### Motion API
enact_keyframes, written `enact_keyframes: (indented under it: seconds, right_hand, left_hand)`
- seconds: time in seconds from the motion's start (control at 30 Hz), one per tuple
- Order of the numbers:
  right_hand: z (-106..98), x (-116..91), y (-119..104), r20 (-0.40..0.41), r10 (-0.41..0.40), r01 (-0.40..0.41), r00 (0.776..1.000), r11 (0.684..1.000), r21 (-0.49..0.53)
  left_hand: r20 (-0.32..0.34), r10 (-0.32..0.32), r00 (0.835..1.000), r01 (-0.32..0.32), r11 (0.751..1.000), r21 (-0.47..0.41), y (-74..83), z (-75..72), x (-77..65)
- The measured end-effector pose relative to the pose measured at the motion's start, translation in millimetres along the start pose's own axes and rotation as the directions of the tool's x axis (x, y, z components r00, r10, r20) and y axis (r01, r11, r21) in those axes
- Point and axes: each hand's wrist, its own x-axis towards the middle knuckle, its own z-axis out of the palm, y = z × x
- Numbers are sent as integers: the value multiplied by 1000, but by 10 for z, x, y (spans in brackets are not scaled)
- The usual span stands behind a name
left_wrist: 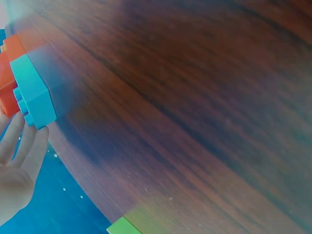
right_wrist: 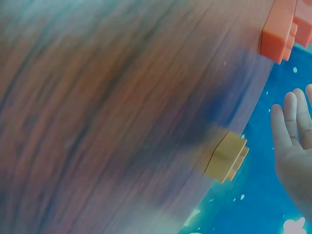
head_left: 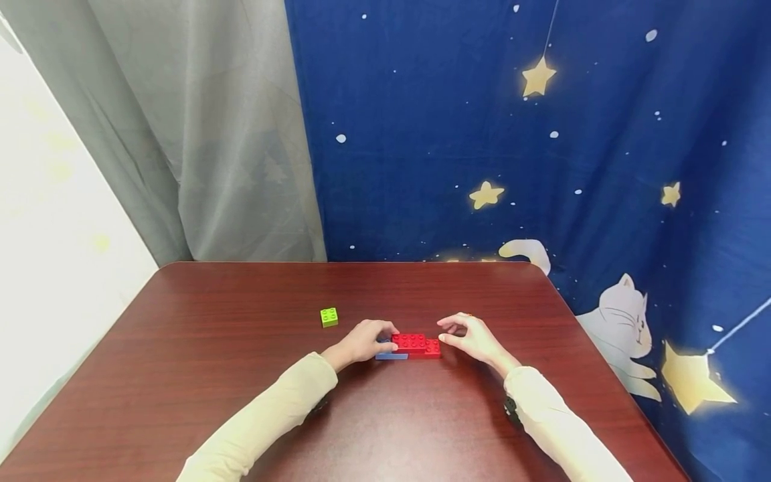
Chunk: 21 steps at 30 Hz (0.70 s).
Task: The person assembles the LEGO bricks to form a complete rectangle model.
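A red brick with studs sits on top of a blue brick at the left and another red brick at the right. My left hand holds the upper red brick's left end, thumb in front and fingers behind. In the left wrist view, its fingers lie by the studded side of the blue brick. My right hand hovers just right of the stack, fingers loosely bent, holding nothing. A yellow brick stands near it in the right wrist view, mostly hidden from the head view.
A lime green brick lies on the brown table, to the left of and behind the stack. A blue starry curtain and a grey curtain hang past the table's far edge.
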Motion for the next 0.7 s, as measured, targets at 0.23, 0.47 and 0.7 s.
enact_keyframes:
  seconds: [0.23, 0.47, 0.7]
  right_hand:
    - [-95, -22, 231, -62, 47, -48, 997, 998, -29]
    - [-202, -45, 453, -144, 39, -47, 989, 997, -54]
    - [-286, -70, 496, -179, 128, -144, 975, 986, -82]
  left_hand:
    - [6, -10, 1000, 10, 1000, -3, 10, -9, -10]
    - [8, -18, 1000, 18, 1000, -7, 2, -2, -6]
    - [2, -6, 1000, 6, 1000, -16, -12, 4, -5]
